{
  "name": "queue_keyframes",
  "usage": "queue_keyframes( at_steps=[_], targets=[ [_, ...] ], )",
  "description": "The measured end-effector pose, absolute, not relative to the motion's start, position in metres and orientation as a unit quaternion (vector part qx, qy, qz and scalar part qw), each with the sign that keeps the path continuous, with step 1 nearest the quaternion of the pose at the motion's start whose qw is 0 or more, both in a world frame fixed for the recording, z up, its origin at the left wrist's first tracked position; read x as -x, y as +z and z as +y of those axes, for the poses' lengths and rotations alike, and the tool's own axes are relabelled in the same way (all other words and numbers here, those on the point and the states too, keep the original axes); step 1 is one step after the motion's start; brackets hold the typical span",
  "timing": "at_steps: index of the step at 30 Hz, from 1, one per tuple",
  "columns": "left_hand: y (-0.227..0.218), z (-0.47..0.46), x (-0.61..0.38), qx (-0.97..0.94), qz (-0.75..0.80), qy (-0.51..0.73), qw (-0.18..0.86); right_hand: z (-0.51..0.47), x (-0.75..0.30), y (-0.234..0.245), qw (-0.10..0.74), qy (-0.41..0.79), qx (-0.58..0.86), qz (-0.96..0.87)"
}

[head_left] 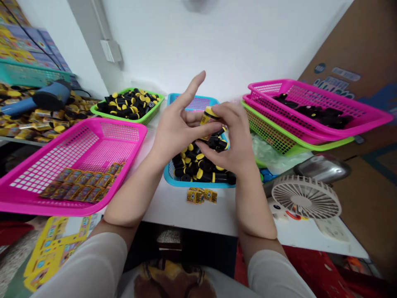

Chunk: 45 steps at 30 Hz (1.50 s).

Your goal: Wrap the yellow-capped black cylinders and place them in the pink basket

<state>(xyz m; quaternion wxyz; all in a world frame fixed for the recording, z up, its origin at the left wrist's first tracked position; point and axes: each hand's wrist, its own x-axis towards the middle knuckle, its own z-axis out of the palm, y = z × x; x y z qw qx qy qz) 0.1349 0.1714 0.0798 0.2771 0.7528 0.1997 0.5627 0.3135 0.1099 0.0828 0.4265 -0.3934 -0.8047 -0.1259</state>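
Between my hands, above the blue basket, is a small cylindrical bottle [208, 116] with a yellow cap and a yellow printed label. My left hand [176, 128] steadies it, thumb pressed along its side and one finger raised away. The fingertips of my right hand [234, 138] grip it near the cap; fingers partly hide the body. Beneath, the blue basket [173, 179] holds many black bottles with yellow caps. A few yellow printed labels [201, 195] lie on the white table in front of that basket.
To the left, a pink basket [139, 132] holds rows of labelled pieces. Behind it stands a green basket [145, 119] of black-and-yellow bottles. Stacked pink and green baskets [350, 130] are on the right, near a small fan [302, 200] and a metallic bottle [324, 169].
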Motion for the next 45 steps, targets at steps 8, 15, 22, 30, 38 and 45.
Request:
queue_keyframes(
  at_steps=[8, 15, 22, 30, 38, 45],
  targets=[
    [0.078, 0.164, -0.127, -0.782, 0.133, 0.431, 0.43, 0.103, -0.299, 0.073, 0.451, -0.147, 0.332, -0.815],
    [0.065, 0.163, -0.138, -0.785, 0.178, 0.502, 0.316, 0.105, -0.289, 0.069, 0.447, -0.078, 0.385, -0.804],
    [0.062, 0.161, -0.149, -0.764, 0.206, 0.54, 0.286, 0.125, -0.299, 0.054, 0.52, -0.196, 0.273, -0.785],
    [0.066, 0.149, -0.158, -0.749, 0.173, 0.573, 0.283, 0.127, -0.309, 0.054, 0.514, -0.164, 0.258, -0.801],
    [0.081, 0.137, -0.13, -0.804, 0.147, 0.474, 0.327, 0.111, -0.313, 0.066, 0.505, -0.315, 0.218, -0.773],
    [0.094, 0.139, -0.109, -0.864, 0.13, 0.386, 0.295, 0.104, -0.311, 0.07, 0.489, -0.374, 0.147, -0.775]
  ],
)
